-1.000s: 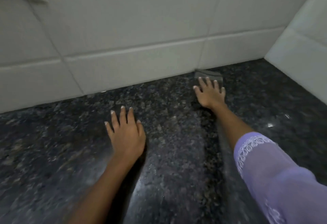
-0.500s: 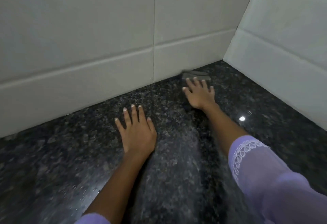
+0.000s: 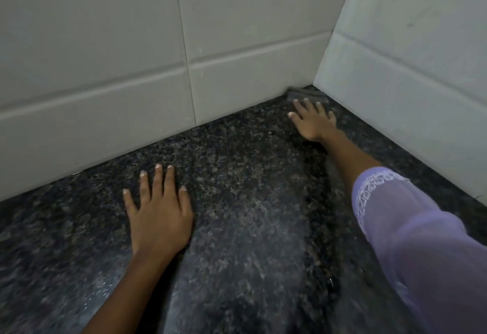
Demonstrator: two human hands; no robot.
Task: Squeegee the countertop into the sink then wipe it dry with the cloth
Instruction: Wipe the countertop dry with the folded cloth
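Walls (image 3: 263, 30) corner right hand (image 3: 315, 123), flat on seemingly grey cloth (image 3: 307, 95); left hand (image 3: 160, 217) splayed empty.

Two walls of large, pale grey-white glazed tiles (image 3: 105, 43) meet in a corner at the upper right, the right-hand wall (image 3: 411, 51) slanting toward the viewer. Thin grout lines divide the tiles — a low band of narrower tiles runs along the base of each wall. The light is dim and even, with a soft sheen on the glaze and faint shadow gathered in the corner.
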